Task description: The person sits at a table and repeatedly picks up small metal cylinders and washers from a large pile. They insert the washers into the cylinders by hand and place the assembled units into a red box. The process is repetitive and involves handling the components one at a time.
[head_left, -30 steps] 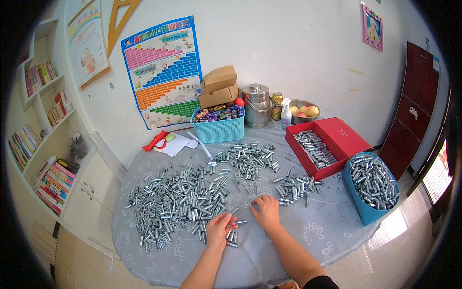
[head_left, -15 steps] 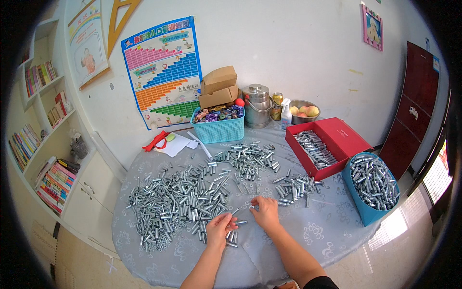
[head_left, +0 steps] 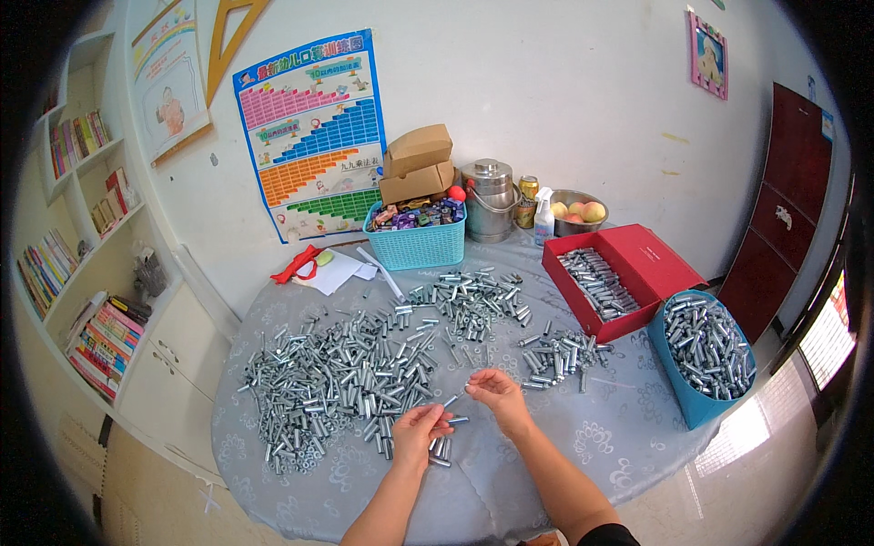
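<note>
In my left hand [head_left: 420,431], closed, is a thin metal bolt [head_left: 452,400] pinched between thumb and fingertips, its free end slanting up to the right. Close to that end, my right hand [head_left: 500,399] is closed on a small ring, a washer or nut [head_left: 467,388]; I cannot tell which. The ring is at the bolt's tip. Beneath and beside my left hand lie a few metal sleeves [head_left: 441,449]. A large heap of metal sleeves, bolts and small rings [head_left: 337,378] spreads to the left. A smaller pile [head_left: 478,300] lies beyond my hands.
Another small pile of bolts [head_left: 560,357] lies right of centre. Farther right stand a red box [head_left: 596,325] and a blue bin [head_left: 689,400], both holding bolts. At the back are a turquoise basket [head_left: 414,250], a steel pot [head_left: 490,200], a spray bottle [head_left: 543,218] and a fruit bowl [head_left: 596,202].
My right hand has moved slightly left, bringing the small ring from just apart to the bolt's tip. My left hand has hardly moved.
</note>
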